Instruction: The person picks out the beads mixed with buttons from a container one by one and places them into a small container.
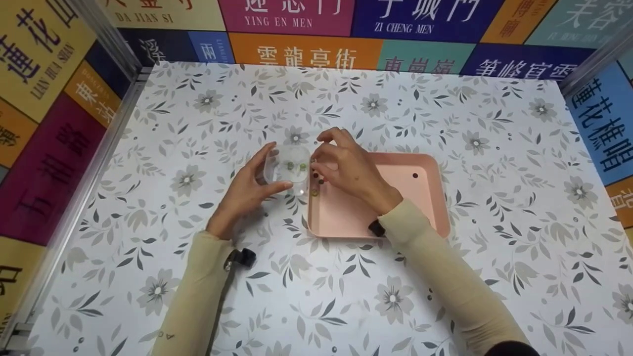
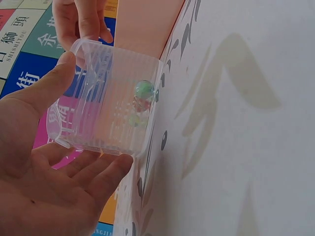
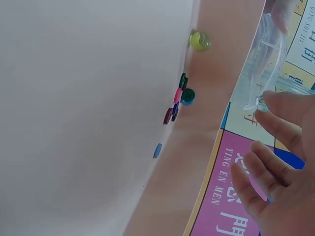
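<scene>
My left hand (image 1: 241, 193) holds a clear plastic box (image 2: 103, 118) by its sides, thumb on one side and fingers on the other. Several glass marbles (image 2: 143, 90) lie on the box's bottom. At the box's rim, in the right wrist view, the thumb and forefinger of my right hand (image 3: 280, 162) pinch a small clear marble (image 3: 261, 103); the other fingers are loosely bent. Just right of the box stands a pink tray (image 1: 341, 217), partly covered by my right hand. A yellow-green marble (image 3: 200, 42) and several coloured buttons (image 3: 168, 116) lie along its left wall.
A lone dark button (image 1: 415, 175) sits in the tray's right part. Under everything spreads a white cloth with a grey flower print (image 1: 296, 306). Panels with large lettering (image 1: 306, 49) stand along the table's back and sides.
</scene>
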The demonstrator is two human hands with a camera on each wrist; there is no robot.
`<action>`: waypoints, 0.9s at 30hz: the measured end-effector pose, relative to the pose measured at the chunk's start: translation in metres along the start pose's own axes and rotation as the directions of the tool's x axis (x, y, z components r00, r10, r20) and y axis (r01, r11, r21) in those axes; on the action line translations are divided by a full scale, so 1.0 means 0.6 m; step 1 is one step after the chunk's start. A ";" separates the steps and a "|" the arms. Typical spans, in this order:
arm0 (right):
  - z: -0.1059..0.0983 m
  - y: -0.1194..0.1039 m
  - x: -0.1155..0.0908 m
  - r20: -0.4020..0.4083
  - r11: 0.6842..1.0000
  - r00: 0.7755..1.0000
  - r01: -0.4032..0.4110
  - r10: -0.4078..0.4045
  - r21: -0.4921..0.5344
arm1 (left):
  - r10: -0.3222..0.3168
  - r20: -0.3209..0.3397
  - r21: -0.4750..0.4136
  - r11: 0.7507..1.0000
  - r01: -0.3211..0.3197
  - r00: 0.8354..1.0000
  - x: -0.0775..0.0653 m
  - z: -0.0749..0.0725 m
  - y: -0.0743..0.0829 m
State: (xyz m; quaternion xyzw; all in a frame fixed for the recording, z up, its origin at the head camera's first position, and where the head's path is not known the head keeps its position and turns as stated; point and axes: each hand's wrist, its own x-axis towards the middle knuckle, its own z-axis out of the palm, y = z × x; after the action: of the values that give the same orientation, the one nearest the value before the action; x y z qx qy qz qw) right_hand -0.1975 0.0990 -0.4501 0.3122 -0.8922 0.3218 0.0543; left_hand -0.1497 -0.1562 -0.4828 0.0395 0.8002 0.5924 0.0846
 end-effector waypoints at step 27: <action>0.007 -0.010 0.006 -0.052 0.998 0.998 0.047 -0.046 0.033 | 0.009 0.002 0.008 1.000 -0.009 1.000 -0.002 -0.002 0.002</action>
State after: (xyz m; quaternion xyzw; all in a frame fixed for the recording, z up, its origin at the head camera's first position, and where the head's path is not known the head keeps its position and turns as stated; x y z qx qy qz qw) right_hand -0.1963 0.0909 -0.4490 0.3255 -0.8773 0.3436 0.0790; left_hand -0.1490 -0.1571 -0.4810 0.0443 0.8023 0.5896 0.0826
